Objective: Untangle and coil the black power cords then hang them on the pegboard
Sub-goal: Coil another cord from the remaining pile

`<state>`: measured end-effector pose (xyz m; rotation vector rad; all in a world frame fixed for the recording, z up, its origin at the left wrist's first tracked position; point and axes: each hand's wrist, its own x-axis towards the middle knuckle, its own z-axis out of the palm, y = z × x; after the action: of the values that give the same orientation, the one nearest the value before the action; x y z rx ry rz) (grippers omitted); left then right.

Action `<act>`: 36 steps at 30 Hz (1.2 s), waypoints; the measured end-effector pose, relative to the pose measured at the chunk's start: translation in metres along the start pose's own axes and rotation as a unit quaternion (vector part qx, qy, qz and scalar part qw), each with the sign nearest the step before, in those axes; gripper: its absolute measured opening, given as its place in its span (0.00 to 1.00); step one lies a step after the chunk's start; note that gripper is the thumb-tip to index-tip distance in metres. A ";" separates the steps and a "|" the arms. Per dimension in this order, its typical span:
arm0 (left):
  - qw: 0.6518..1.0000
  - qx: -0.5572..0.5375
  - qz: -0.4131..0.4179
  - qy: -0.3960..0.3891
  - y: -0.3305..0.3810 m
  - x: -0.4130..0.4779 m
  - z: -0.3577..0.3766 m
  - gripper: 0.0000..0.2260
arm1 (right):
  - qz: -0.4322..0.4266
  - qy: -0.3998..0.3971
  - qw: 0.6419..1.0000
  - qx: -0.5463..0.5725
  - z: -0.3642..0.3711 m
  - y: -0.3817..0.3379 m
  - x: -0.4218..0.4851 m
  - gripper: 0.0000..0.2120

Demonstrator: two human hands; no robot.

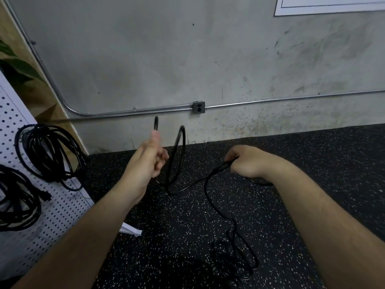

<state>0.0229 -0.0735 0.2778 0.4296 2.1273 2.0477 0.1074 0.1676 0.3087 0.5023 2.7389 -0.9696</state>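
A black power cord point(177, 155) loops in the air between my hands above the speckled floor. My left hand point(149, 157) grips the cord near its plug end, which sticks up past my thumb. My right hand point(248, 160) holds the cord further along, fingers curled round it. From there the cord drops to a tangled heap point(233, 259) on the floor near me. On the white pegboard point(62, 211) at the left hang two coiled black cords, an upper coil point(50, 153) and a lower coil point(16, 201).
A grey concrete wall stands ahead, with a metal conduit and a grey outlet box point(199, 107) low on it. The floor point(312, 163) is black speckled rubber. A white scrap point(131, 229) lies by the pegboard's foot. Plant leaves point(14, 65) show at the far left.
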 end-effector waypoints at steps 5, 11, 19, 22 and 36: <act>0.998 0.019 0.060 0.007 0.000 -0.006 0.007 0.21 | -0.065 -0.145 0.987 0.011 0.014 -0.009 -0.005 0.49; 0.995 0.024 0.089 0.027 0.004 -0.013 0.015 0.21 | -0.178 -0.126 0.939 0.266 0.024 -0.025 -0.001 0.20; 0.973 0.162 0.147 -0.068 -0.010 -0.020 0.016 0.14 | -0.099 0.007 0.927 0.362 0.037 -0.056 0.004 0.16; 0.976 0.134 0.119 -0.121 -0.011 -0.031 0.025 0.17 | -0.023 0.057 0.932 0.357 0.049 -0.063 0.013 0.08; 0.976 -0.107 -0.024 -0.188 0.009 -0.032 0.024 0.09 | -0.135 -0.101 0.893 0.418 0.041 -0.018 0.015 0.25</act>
<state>0.0616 -0.0609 0.2828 0.6648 1.6661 1.9534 0.0899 0.1322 0.2835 0.1016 2.1189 -2.1400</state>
